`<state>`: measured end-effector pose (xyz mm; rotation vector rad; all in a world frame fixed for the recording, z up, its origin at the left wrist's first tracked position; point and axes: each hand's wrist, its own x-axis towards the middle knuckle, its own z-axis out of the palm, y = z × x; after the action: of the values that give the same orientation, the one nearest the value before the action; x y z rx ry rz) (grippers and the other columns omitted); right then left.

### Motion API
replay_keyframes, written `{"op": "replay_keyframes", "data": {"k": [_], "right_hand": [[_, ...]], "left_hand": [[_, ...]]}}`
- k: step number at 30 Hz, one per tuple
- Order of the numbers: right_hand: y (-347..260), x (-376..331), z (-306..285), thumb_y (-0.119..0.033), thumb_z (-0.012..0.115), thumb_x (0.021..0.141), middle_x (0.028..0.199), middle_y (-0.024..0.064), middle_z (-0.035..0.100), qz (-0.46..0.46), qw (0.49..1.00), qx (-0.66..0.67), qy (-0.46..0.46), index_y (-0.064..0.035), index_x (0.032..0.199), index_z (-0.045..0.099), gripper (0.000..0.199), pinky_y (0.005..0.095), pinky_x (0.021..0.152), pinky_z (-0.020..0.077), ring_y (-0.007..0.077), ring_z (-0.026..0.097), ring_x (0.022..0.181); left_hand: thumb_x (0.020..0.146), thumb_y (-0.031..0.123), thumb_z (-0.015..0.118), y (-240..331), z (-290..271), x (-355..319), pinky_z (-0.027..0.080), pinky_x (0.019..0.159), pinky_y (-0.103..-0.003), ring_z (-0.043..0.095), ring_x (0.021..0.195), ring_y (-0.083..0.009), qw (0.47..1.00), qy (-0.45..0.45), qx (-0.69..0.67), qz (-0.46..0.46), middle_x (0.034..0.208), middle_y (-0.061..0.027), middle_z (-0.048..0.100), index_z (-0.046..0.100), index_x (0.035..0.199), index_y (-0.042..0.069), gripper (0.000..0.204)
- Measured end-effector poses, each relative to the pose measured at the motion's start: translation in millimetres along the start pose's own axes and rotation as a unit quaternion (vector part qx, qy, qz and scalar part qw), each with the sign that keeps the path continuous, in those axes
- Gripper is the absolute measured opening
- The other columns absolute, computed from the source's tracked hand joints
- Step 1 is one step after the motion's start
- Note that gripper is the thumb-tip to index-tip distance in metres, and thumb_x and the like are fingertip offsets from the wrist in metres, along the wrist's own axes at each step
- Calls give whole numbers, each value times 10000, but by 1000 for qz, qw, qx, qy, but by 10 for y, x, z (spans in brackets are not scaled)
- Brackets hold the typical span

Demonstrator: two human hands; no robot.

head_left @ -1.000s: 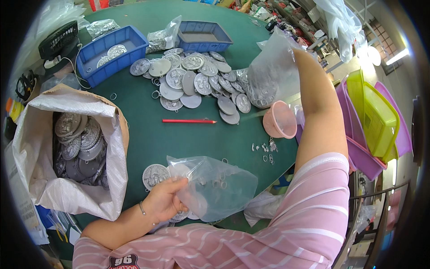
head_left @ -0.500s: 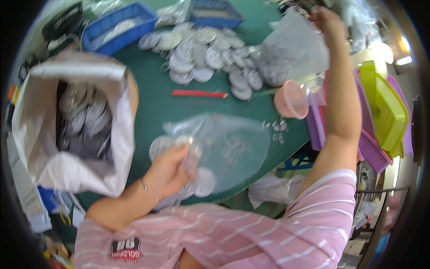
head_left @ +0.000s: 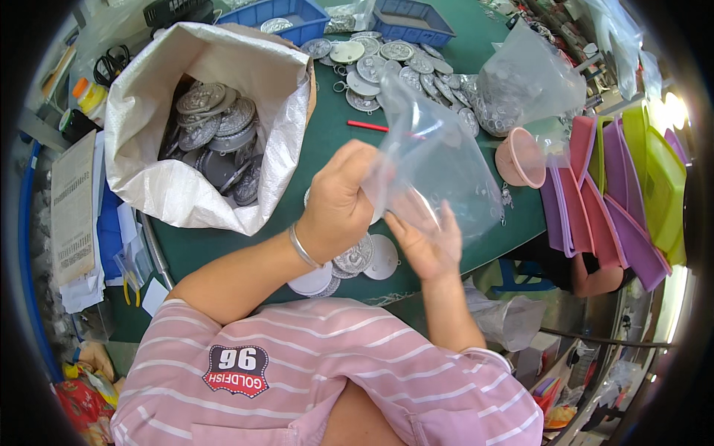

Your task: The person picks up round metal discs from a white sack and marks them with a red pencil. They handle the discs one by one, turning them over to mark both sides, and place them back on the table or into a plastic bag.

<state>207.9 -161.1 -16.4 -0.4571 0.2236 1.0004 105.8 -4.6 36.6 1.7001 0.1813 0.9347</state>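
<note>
A clear plastic bag is raised over the table, its top gathered in my left hand, whose fingers are closed round it. My right hand is beside the bag, fingers spread and partly seen through the plastic. It seems to touch the bag, and I see nothing gripped in it. Below my hands, near the table's front edge, lie several silver round medallions with small loops, some showing a relief and others a flat back. Part of this group is hidden behind my left hand.
A white woven sack with medallions inside stands at left. Behind are a medallion pile, a red pen-like stick, blue trays and a filled clear bag. A pink cup and coloured bins are at right.
My right hand has come back from the far right to the bag. My left hand has lifted the bag off the table. The whole view has shifted.
</note>
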Motion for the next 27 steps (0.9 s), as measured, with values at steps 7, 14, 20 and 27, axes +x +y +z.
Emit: {"op": "replay_keyframes", "data": {"k": [7, 14, 20, 27], "right_hand": [[238, 269, 276, -366, 335, 939, 1261, 211, 432, -31, 981, 157, -106, -35, 1244, 384, 453, 534, 994, 329, 357, 426, 1175], [149, 665, 112, -164, 508, 891, 1011, 109, 541, 20, 995, 52, -85, -35, 1056, 480, 211, 364, 727, 536, 249, 592, 900], [-1134, 647, 1186, -184, 457, 925, 705, 13, 486, -524, 759, -384, 29, -61, 850, 525, 160, 213, 447, 332, 81, 420, 508], [-3534, 1436, 1889, -151, 499, 869, 956, 175, 614, -615, 365, -664, 215, 22, 989, 608, 238, 388, 761, 449, 315, 564, 907]], "left_hand": [[617, 3, 597, 213, -95, 233, 397, 614, -330, 539, 724, -208, 893, -25, 338, 296, 837, -31, 555, 596, 833, 68, 226], [756, -13, 571, 230, -136, 263, 425, 589, -295, 536, 743, -207, 953, 59, 212, 209, 880, -98, 544, 633, 916, 45, 181], [924, 136, 490, 288, -251, 107, 411, 476, -214, 474, 535, -90, 944, 50, -278, -173, 785, -38, 542, 562, 969, 19, 144], [913, 174, 514, 222, -239, 18, 460, 503, -233, 529, 566, -106, 887, -4, -348, -303, 762, -41, 547, 553, 936, 15, 165]]}}
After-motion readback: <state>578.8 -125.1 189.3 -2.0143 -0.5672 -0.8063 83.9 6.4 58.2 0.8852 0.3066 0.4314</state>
